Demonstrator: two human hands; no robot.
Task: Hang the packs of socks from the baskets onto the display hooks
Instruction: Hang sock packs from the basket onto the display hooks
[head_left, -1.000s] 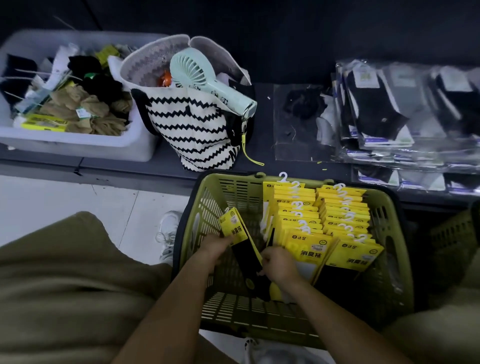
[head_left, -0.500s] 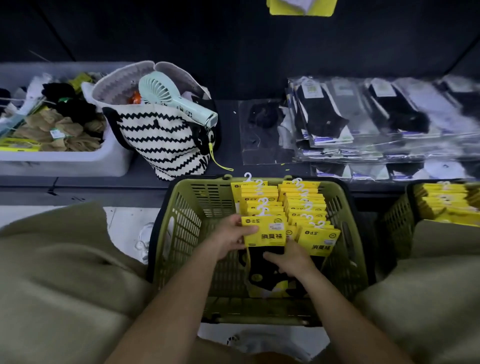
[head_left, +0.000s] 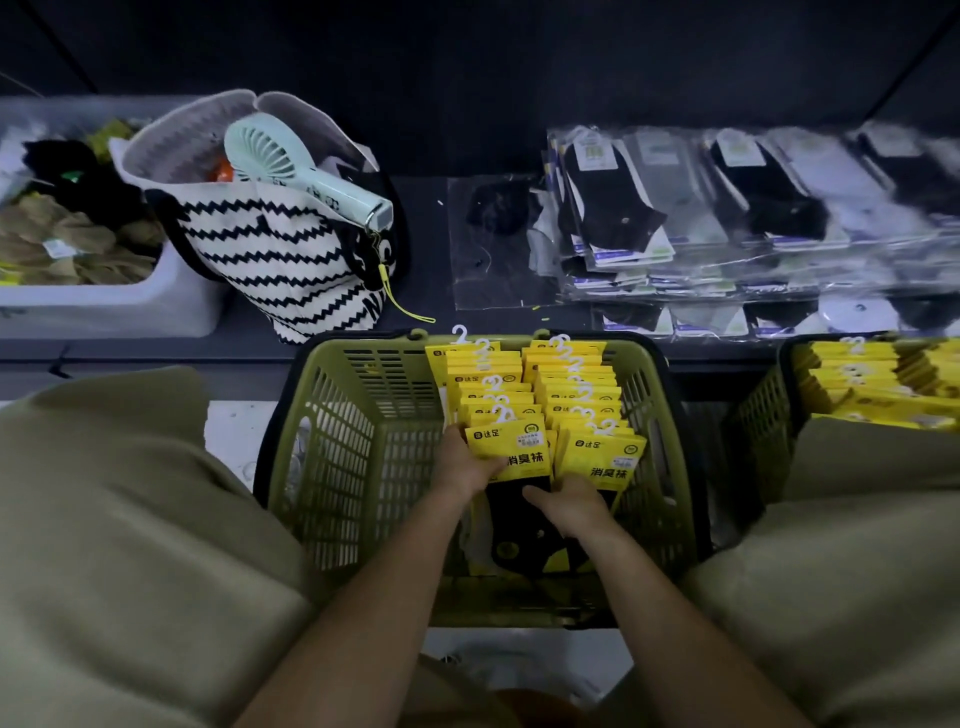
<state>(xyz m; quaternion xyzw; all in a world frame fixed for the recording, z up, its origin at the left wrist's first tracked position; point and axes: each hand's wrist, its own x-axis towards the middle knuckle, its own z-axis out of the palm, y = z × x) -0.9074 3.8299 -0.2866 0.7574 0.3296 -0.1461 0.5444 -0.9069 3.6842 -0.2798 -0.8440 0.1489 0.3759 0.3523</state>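
Head view, looking down into the work.

- Green basket (head_left: 343, 467) stands on the floor between the person's knees. Two rows of yellow-carded packs stand upright against its far wall, white hanger hooks up.
- Left hand (head_left: 462, 462) grips the front pack (head_left: 506, 441) of the left row. The fingers curl round the left edge of its yellow card.
- Right hand (head_left: 576, 506) is lower, on the black sock part of that pack and just near of the right row's front pack (head_left: 602, 457). The thumb lies across the sock. The other fingers are hidden, so I cannot tell whether it pinches.
- Second basket (head_left: 763, 415) at far right is also full of yellow packs.
- Shelf beyond holds a striped tote bag (head_left: 291, 260) with a hand fan (head_left: 291, 166) on top, a white bin (head_left: 130, 306) at left and flat bagged socks (head_left: 727, 208) at right.
- No display hooks in view.

Step in hand, as judged: picking one pack out of the row. Nothing is hung from this grasp yet.

Next move calls for lifting the pack straight up, clear of its neighbours' hangers so they don't snag. Then bring its white hanger up to a hook, which must lie above this view.
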